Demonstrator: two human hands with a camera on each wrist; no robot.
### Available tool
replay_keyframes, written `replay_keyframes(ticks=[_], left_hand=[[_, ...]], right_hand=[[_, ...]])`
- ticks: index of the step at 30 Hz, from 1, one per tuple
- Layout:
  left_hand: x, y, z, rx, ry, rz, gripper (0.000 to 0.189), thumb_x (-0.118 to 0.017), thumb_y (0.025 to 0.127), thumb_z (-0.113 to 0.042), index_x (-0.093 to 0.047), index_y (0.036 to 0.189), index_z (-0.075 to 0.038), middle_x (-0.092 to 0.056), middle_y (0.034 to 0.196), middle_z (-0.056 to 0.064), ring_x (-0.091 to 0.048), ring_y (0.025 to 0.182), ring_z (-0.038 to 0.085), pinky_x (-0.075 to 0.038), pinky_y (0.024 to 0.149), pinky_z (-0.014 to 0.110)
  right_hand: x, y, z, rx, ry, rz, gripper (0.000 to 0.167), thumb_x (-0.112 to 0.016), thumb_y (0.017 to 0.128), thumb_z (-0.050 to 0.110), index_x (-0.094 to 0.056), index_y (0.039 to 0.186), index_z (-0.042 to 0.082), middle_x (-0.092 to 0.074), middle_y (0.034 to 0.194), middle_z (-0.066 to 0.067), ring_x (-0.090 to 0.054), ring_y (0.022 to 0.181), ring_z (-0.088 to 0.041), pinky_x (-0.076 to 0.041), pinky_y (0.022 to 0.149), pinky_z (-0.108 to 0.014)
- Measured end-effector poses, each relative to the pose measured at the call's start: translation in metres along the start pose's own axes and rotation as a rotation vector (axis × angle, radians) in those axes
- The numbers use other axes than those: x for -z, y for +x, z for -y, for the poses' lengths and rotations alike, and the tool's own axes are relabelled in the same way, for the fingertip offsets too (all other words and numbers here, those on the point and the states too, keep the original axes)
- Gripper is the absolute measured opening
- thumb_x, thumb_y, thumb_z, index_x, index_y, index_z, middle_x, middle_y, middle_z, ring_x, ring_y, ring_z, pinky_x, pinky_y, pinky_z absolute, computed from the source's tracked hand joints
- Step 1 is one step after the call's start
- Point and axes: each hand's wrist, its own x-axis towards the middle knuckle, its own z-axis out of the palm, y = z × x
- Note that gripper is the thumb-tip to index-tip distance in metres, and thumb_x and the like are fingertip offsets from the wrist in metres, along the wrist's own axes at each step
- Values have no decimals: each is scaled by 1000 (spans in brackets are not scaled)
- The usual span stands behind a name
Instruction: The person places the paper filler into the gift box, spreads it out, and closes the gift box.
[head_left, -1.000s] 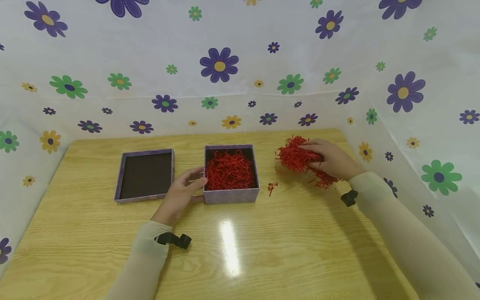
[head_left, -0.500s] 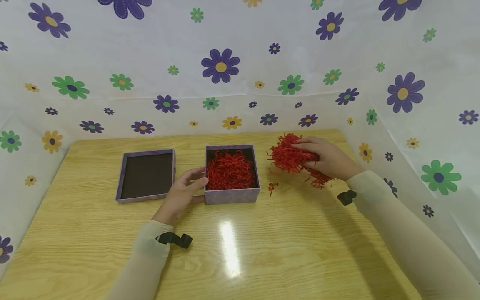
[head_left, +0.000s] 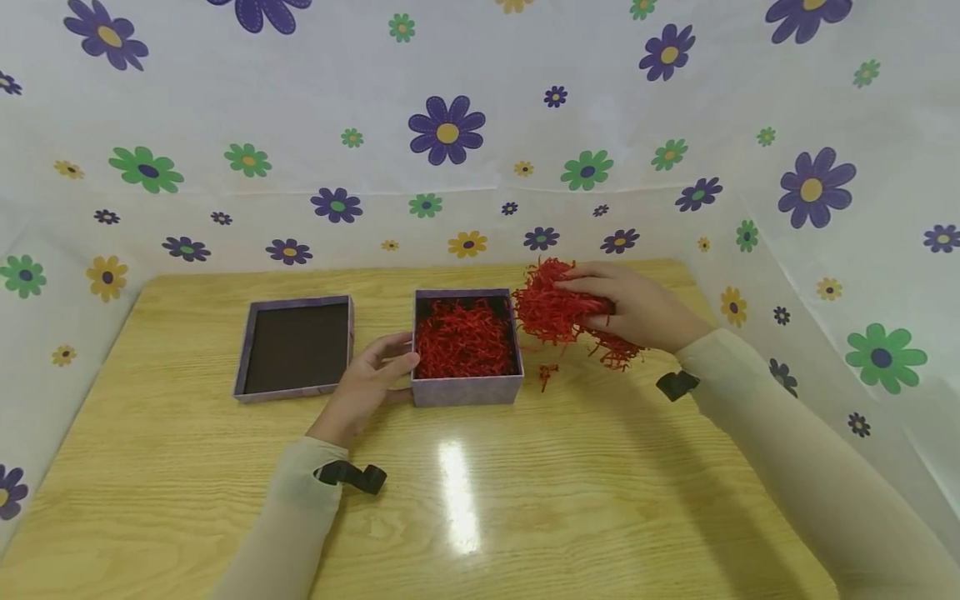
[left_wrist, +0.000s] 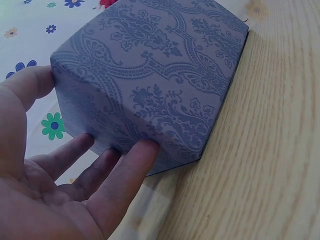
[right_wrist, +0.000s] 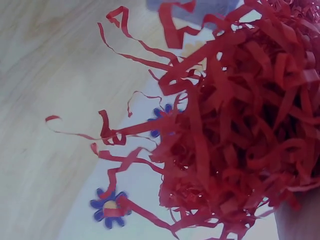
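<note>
An open lilac patterned box (head_left: pixel 467 392) stands on the table, with red paper shreds (head_left: pixel 461 342) inside. My left hand (head_left: pixel 363 383) holds its left wall, thumb at the rim and fingertips against the outside; the left wrist view shows these fingers (left_wrist: pixel 125 185) on the patterned box side (left_wrist: pixel 165 75). Just right of the box, my right hand (head_left: pixel 637 304) grips a big loose clump of red paper shreds (head_left: pixel 553 304) above the table. That clump (right_wrist: pixel 240 120) fills much of the right wrist view, strands dangling, and hides most of the hand there.
Left of the box lies a shallow lid (head_left: pixel 296 346), dark inside with lilac edges. A few stray red shreds (head_left: pixel 547 375) lie on the wooden table (head_left: pixel 540 500) by the box's right side. Flower-printed white sheeting (head_left: pixel 495 150) encloses the back and sides.
My right hand has moved left with the clump of red paper shreds, from well right of the box to beside its right rim. The left hand stays on the box.
</note>
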Motion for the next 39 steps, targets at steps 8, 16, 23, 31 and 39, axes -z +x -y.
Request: replay_keyframes(ticks=[8,16,23,31,39], left_hand=[[1,0,0,-4,11,2,67,-68,102,-38,-41,158,-14,-40,155,15,-43,142,37,-51,105,53],[2,0,-1,5,5,-8,66,-68,102,-35,-41,158,-13,-40,156,14,-43,142,36,-51,105,51],[2,0,-1,18,-11,-11,66,-68,102,-36,-40,158,-14,-39,155,14,-44,142,36,-51,105,54],[4,1,1,9,5,-14,64,-67,103,-37,-42,157,-14,-40,155,14,-44,141,37,-51,106,54],[3,2,1,4,-5,-12,64,-68,102,-38,-43,156,-14,-41,154,15,-46,140,37,-53,103,53]], right_hand=[[5,26,27,84,-27,34,56,-78,93,10,-60,146,14,-50,153,-14,-46,142,-36,-49,106,-52],[-4,59,52,146,-32,113,53,-74,97,14,-59,147,15,-50,154,-9,-43,145,-31,-41,117,-49],[-24,88,74,220,-89,200,51,-75,97,16,-61,145,15,-56,149,-5,-47,142,-28,-39,119,-45],[-63,117,90,255,-7,295,47,-77,96,16,-65,141,14,-61,142,-4,-51,138,-25,-41,117,-39],[-94,135,95,187,44,357,39,-74,97,13,-68,136,15,-64,137,-1,-55,133,-21,-42,116,-39]])
